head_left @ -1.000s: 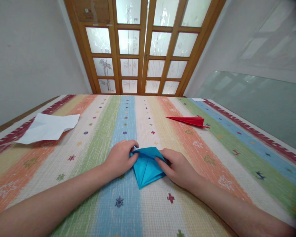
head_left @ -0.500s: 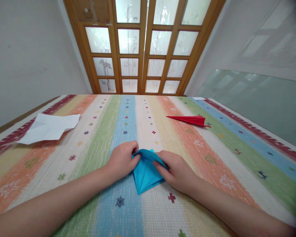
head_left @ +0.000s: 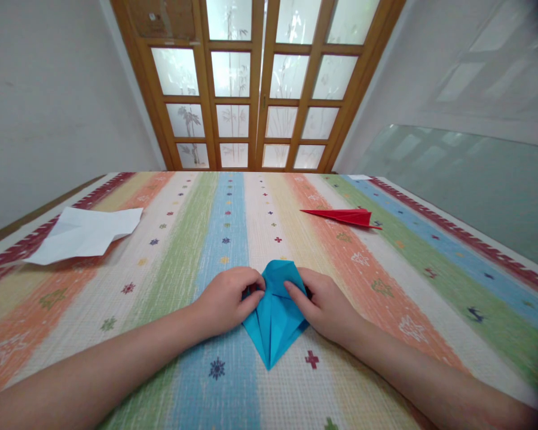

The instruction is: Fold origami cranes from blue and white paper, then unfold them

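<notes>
Item: blue folded paper [head_left: 275, 327], on the striped tablecloth [head_left: 179, 263], mid-width in the near half, between left hand [head_left: 231, 298] and right hand [head_left: 332, 307], across the border of a blue stripe and a white one.

Form: kite-like, with one sharp tip and one blunt, angled end.

Orientation: sharp tip toward the near side, blunt end toward the wooden doors [head_left: 256, 119]. Long axis: fore and aft, close to the run of the stripes, with the blunt end a little farther right than the tip.

Creases: several, fanned out from the sharp tip; one short line across the upper part, near the right thumb.

Left fingers: at the left edge, thumb and forefinger pinched together on the paper, the others curled in and partly hidden.

Right fingers: clamped on the right edge, thumb along the upper face; cannot tell the exact placing of the remaining fingertips, out of sight behind the paper.

Also listed: red folded paper [head_left: 343, 217], beyond the right hand and well apart from it; slim, lying crosswise, fine tip to the left, broader end to the right. White sheet [head_left: 85, 233], creased, at far left on the tablecloth.
</notes>
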`<state>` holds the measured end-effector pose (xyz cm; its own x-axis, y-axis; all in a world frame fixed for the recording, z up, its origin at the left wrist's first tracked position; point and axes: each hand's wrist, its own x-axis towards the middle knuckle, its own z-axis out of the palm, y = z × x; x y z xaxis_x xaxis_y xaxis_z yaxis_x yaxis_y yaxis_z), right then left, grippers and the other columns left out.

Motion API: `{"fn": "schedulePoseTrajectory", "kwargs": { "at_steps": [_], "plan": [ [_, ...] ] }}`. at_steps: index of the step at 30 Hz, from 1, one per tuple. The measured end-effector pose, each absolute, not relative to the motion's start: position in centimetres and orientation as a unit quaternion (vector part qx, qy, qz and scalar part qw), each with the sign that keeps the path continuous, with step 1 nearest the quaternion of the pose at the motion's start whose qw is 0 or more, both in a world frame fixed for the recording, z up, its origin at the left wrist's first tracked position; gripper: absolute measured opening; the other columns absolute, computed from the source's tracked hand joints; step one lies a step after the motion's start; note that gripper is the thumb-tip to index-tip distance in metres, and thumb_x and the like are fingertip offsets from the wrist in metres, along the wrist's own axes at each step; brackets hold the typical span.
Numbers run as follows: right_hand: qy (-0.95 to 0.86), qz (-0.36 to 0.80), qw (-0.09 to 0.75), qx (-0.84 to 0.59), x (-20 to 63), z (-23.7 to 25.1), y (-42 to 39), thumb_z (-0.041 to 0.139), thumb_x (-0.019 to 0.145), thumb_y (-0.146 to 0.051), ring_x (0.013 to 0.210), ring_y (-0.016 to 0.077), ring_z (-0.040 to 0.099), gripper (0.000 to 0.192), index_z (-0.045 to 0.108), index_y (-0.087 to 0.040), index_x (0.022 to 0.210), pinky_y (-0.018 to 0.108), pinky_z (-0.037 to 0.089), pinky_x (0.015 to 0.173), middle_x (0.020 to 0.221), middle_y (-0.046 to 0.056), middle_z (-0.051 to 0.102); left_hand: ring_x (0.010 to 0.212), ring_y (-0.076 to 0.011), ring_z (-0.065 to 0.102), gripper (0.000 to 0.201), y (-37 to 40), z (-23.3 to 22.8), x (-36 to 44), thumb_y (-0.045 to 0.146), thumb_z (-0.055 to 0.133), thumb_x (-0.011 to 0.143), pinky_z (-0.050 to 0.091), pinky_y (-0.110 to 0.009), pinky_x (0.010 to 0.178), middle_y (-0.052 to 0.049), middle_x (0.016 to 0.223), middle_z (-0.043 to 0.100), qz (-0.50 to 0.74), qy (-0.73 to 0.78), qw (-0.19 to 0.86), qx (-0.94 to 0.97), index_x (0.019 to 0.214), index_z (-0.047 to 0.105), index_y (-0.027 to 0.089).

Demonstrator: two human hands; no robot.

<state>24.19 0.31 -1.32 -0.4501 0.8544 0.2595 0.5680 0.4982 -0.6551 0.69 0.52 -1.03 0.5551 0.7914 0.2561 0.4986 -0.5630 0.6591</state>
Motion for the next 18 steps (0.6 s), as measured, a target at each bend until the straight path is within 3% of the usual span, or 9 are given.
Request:
{"fn": "schedulePoseTrajectory", "kwargs": {
  "at_steps": [6,12,18],
  "plan": [
    [-0.754,0.332,0.342,-0.453,24.18,-1.16,0.81,0.053,0.099,-0.033,0.087,0.0209,0.064,0.026,0.063,-0.023,0.121,0.032,0.048,0.074,0.101,0.004,0.07,0.088,-0.0176,0.056,0.008,0.88,-1.36,0.56,0.014,0.064,0.085,0.045,-0.029,0.076,-0.003,0.096,0.059,0.289,0.386,0.255,0.838,0.086,0.059,0.02],
    [-0.766,0.34,0.336,-0.43,24.13,-1.34,0.71,0.054,0.099,-0.03,0.091,0.0214,0.065,0.022,0.067,-0.023,0.115,0.035,0.049,0.081,0.107,0.005,0.071,0.082,-0.0155,0.054,0.024,0.84,-1.73,0.45,0.013,0.068,0.081,0.044,-0.029,0.074,-0.003,0.105,0.06,0.303,0.402,0.266,0.822,0.088,0.047,0.021],
    [-0.756,0.334,0.353,-0.438,24.09,-1.21,0.52,0.054,0.099,-0.036,0.089,0.0212,0.064,0.027,0.066,-0.022,0.118,0.034,0.048,0.076,0.106,0.007,0.07,0.089,-0.0184,0.056,0.015,0.94,-1.52,0.38,0.017,0.067,0.086,0.044,-0.031,0.081,-0.001,0.096,0.063,0.266,0.356,0.262,0.857,0.089,0.053,0.021]
  ]
}}
